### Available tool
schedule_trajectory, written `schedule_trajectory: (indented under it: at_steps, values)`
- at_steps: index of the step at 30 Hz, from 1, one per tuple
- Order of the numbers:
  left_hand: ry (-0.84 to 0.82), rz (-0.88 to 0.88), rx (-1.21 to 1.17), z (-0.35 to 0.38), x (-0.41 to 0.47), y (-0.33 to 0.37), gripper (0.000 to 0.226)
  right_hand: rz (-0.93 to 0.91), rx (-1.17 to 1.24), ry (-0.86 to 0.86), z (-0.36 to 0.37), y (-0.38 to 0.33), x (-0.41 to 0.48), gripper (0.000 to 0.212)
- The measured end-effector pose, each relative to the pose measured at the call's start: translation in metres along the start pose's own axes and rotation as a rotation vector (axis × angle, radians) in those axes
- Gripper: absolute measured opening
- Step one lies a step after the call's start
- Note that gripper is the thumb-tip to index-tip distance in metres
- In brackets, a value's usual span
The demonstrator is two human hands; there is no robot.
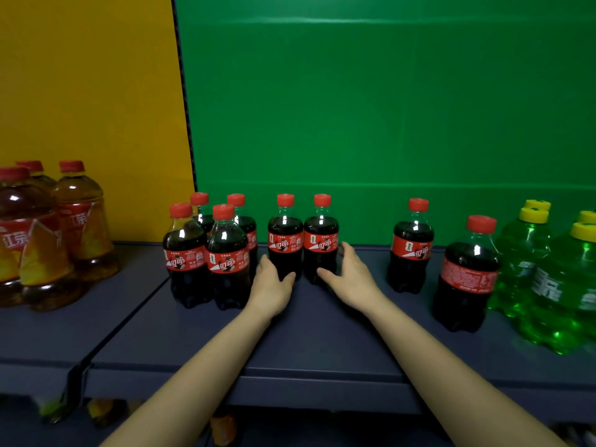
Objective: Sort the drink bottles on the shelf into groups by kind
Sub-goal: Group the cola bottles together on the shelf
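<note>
Shelf [322,333]: flat, matte, dark blue-grey, with a seam running diagonally at the left. Behind it stand a smooth yellow panel [80,91] and a green panel [387,108].

Far left: three tea bottles [80,221], broad-shouldered clear plastic, amber liquid, red caps, red-and-orange labels, packed close together.

Left of centre: cola cluster [227,256], four small waisted plastic bottles, near-black liquid, red caps, red wrap labels, touching in two rows.

Centre: cola pair [285,243], same kind, upright and side by side at the back of the shelf, just beside the cluster.

Left hand [272,282]: grip apart, fingers fairly straight along the outer left side of the pair, thumb against the front of the left bottle's base.
Right hand [350,272]: grip apart, fingers straight along the outer right side, thumb at the front of the right bottle's base. The two hands bracket the pair; neither wraps a bottle.

Right of the hands: single cola [411,250], upright, well apart from the pair. Nearer the shelf edge, front cola [467,279], its label turned to small print, touching or just beside the green bottles [522,253].

Green bottles: ribbed translucent plastic, bright green liquid, yellow caps, bunched at the far right.
</note>
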State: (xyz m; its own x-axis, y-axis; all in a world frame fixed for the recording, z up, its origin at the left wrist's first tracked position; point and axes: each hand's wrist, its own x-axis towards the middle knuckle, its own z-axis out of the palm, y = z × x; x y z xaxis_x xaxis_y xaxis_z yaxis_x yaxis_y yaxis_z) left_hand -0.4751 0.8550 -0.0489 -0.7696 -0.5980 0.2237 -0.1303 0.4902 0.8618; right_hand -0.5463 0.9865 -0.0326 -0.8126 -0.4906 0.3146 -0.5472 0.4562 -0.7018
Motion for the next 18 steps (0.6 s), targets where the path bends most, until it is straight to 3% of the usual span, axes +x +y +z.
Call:
schedule_trajectory:
  at_steps: [5, 8, 11, 16, 18]
  values:
    - [-0.052, 0.049, -0.080, -0.014, -0.038, 0.008, 0.053, -0.111, -0.013, -0.026, -0.041, 0.005, -0.045, 0.057]
    - [-0.016, 0.231, -0.004, -0.016, -0.059, 0.013, 0.027, -0.197, 0.055, 0.100, -0.067, 0.016, -0.076, 0.037]
    - [-0.056, 0.385, 0.048, -0.007, -0.066, 0.024, 0.009, -0.260, 0.095, 0.289, -0.090, 0.027, -0.104, 0.030]
    - [-0.146, 0.471, 0.048, 0.033, -0.052, 0.043, 0.012, -0.243, 0.105, 0.579, -0.113, 0.054, -0.124, 0.037]
    - [-0.191, 0.468, 0.052, 0.054, -0.043, 0.054, 0.027, -0.208, 0.122, 0.627, -0.117, 0.065, -0.124, 0.045]
